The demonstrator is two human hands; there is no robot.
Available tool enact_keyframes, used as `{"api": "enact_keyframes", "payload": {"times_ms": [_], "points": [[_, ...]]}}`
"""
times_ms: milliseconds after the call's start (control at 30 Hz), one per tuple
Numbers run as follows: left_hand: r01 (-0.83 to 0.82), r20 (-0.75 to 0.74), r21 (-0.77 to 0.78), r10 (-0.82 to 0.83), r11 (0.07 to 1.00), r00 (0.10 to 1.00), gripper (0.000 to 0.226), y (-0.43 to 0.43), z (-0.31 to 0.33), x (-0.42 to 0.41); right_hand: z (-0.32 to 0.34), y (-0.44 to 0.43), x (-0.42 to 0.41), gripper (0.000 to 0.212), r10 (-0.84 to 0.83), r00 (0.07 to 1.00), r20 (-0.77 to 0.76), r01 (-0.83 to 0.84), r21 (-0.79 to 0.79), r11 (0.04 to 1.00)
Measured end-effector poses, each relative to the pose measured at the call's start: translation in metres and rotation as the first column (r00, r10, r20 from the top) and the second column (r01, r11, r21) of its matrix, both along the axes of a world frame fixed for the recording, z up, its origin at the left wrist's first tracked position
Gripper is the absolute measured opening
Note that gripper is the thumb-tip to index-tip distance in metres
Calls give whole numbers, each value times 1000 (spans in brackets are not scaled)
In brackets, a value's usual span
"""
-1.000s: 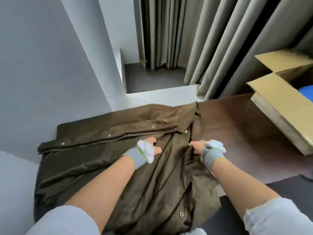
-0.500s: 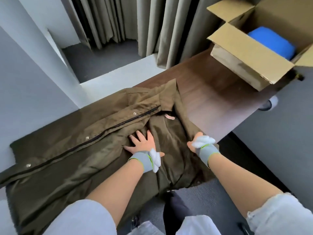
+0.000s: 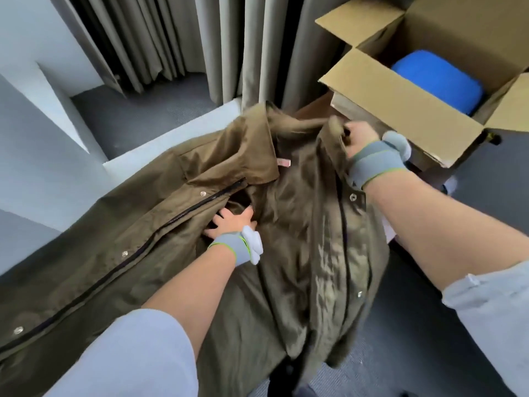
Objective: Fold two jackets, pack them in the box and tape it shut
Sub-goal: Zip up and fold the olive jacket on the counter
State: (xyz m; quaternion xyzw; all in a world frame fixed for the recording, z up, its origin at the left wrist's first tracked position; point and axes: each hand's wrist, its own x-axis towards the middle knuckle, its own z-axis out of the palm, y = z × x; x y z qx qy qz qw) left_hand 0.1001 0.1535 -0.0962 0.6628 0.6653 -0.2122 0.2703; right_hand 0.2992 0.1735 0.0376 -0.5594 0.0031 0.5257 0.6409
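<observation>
Working on olive jacket [image 3: 177, 230], laid open across desk [image 3: 313, 110], lining up; lower part & near panel hanging off front edge twd floor. Pressing down w/ L hand [image 3: 232, 222]: flat, fingers spread, on lining just beside zip, grasping nothing. Gripping upper front edge nr collar w/ R hand [image 3: 359, 138]: clenched round fabric, raised off desk, panel draped below. Just beyond R hand, box [image 3: 400, 101] open at desk's far end, flaps out, w/ blue bundle [image 3: 438, 78] inside; prob. the other jacket, can't confirm.

Looks like bringing R panel over to close front before folding. So fold, pack & tape all left to do for this one.

Watch for:
- Losing whole jacket to floor on lifting L hand; lots of fabric off desk edge, weight pulling down.
- Bunching lining by dragging panel across w/o pinning body; slick-looking fabric, so lumpy fold & poor fit in box.
- Knocking near flap or nudging box w/ a wide R hand swing; very close.
- Trapping zip or snaps inside fold, leaving ridges.
</observation>
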Motion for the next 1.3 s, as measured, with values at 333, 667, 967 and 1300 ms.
{"api": "enact_keyframes", "payload": {"times_ms": [333,667,967,1300], "points": [[-25,3,155,24,988,1000,41,63,-18,79,-109,37,34,25,580,782,229,-453,-430,781],[44,67,244,-62,969,996,62,31,-16,57,-125,-100,52,63,725,320,610,194,-791,580],[16,283,293,-103,956,954,58,-45,-8,-10,-119,-178,30,78,612,648,454,116,-853,510],[83,394,65,-102,994,913,44,-98,10,-88,-40,-133,-115,39,600,730,326,-327,-604,727]]}}
